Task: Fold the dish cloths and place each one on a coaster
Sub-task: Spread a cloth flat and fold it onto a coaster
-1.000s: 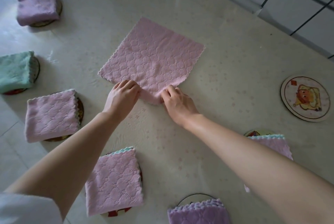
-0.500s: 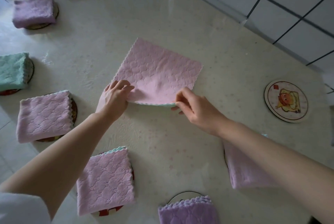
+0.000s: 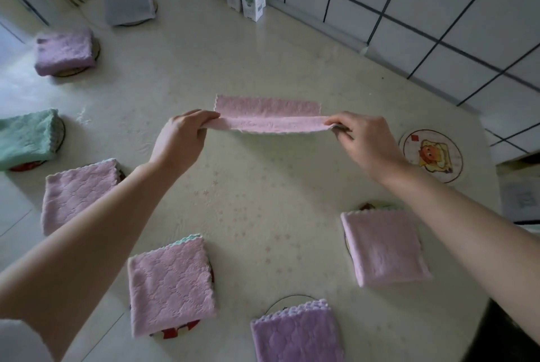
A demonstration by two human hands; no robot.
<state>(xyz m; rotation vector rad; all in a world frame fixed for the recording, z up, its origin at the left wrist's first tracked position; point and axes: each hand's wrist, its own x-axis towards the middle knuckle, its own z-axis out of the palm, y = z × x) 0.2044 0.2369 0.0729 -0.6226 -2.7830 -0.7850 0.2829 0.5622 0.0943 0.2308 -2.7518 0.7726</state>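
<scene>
Fingers: left fingertips [image 3: 201, 121] and right fingertips [image 3: 336, 122] have raised the near edge of the pink cloth [image 3: 268, 120] off the table [image 3: 263, 201] since half a second ago and swung it toward the far edge.
Grip: each thumb and curled fingers pinch one corner of that edge.
Left hand [image 3: 181, 141]: at the cloth's left end.
Right hand [image 3: 366, 144]: at its right end, near the bare coaster [image 3: 431, 154].
Pink cloth: mid-table, far part lying flat, near part stretched taut between both hands.
Folded cloths [image 3: 171, 285]: seven ringed around the table, on round coasters.
</scene>
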